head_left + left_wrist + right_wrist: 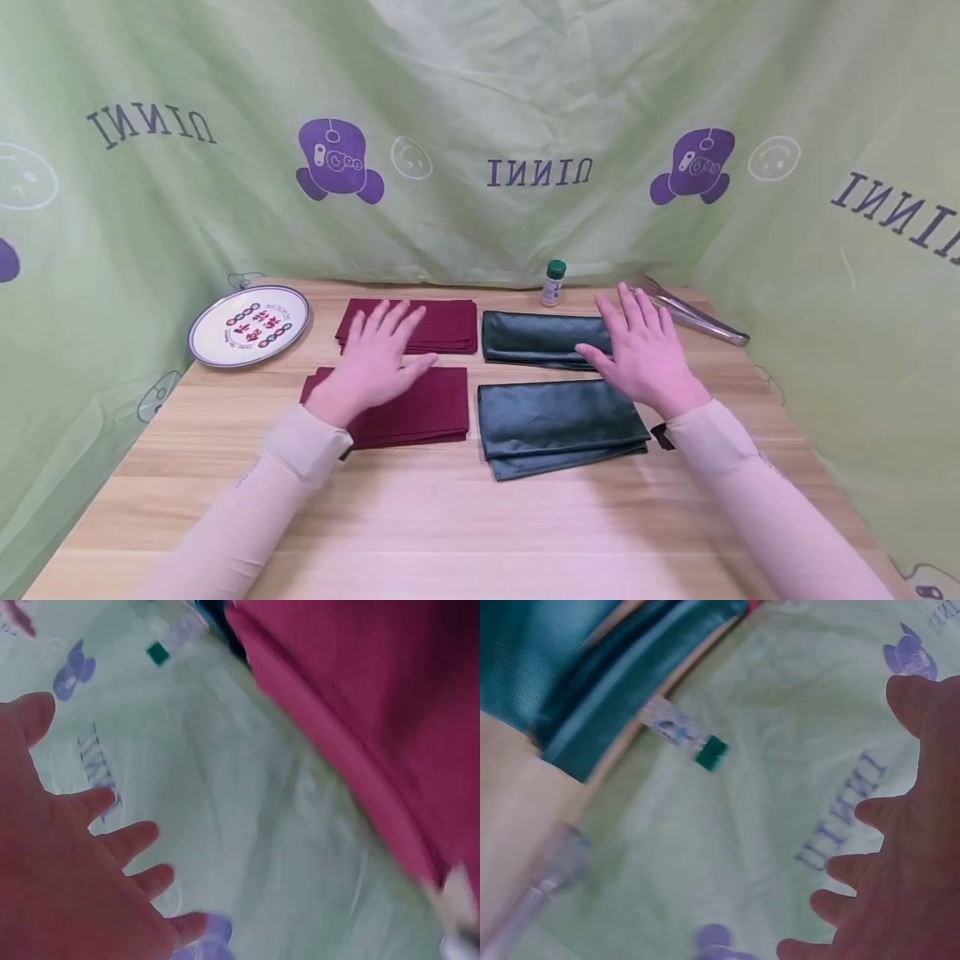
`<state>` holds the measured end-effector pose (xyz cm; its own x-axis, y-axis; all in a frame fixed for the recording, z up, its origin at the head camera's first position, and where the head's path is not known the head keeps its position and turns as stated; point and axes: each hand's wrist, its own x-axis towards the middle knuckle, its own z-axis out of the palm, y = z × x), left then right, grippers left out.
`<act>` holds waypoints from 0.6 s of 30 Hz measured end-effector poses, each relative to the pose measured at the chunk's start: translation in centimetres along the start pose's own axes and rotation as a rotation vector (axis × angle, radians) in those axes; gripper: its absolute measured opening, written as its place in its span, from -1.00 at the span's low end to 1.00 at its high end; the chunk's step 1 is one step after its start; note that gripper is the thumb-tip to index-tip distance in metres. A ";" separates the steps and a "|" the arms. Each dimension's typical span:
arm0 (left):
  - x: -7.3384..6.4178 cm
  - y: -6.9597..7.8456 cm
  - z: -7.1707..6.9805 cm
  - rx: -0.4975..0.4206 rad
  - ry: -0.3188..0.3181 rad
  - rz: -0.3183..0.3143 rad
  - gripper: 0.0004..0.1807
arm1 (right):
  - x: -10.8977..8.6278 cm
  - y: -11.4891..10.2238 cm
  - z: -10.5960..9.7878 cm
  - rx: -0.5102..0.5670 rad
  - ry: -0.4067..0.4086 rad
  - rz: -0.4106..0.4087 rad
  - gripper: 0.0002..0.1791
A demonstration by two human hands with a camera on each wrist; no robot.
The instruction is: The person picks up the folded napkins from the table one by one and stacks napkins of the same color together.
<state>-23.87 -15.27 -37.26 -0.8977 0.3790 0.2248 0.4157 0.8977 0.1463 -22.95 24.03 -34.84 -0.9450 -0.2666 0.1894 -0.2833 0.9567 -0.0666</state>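
Both hands are held over the table with fingers spread and straight, holding nothing. My left hand (371, 367) is above two folded dark red cloths, the back one (446, 323) and the front one (431, 407), partly covering both in the head view. Over the right end of two folded dark green cloths, the back one (532, 335) and the front one (558, 421), is my right hand (645, 358). In the left wrist view the palm (75, 877) stands apart from the red cloth (352, 712). The right wrist view likewise shows the palm (907, 855) away from the green cloth (652, 667).
An oval white plate (213, 335) with a blue rim lies at the back left of the wooden table (480, 533). A small green-capped bottle (551, 289) stands at the back. Metal tongs (697, 319) lie at the back right. Green printed curtains (480, 225) surround the table.
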 end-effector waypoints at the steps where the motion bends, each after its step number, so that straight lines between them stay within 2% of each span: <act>1: 0.0 0.5 0.5 -0.027 -0.008 0.004 -0.13 | -0.2 0.4 0.4 0.018 -0.002 0.002 -0.01; 5: 0.1 2.7 2.4 -0.140 -0.030 0.034 -0.17 | -1.0 1.8 2.2 0.084 -0.008 0.008 -0.06; 8: 0.1 4.2 3.5 -0.180 -0.048 0.061 -0.21 | -1.7 2.7 3.5 0.130 -0.039 0.032 -0.07; 13: -0.2 6.2 5.1 -0.215 -0.115 0.097 -0.28 | -2.6 3.9 5.4 0.237 -0.163 0.089 -0.07; 18: -0.7 7.6 6.3 -0.273 -0.190 0.085 -0.37 | -3.6 5.1 6.5 0.383 -0.260 0.064 -0.09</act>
<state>-21.00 -7.31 -42.35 -0.8585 0.5083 0.0679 0.4912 0.7773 0.3930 -22.08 29.11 -42.24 -0.9582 -0.2758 -0.0756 -0.2170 0.8733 -0.4362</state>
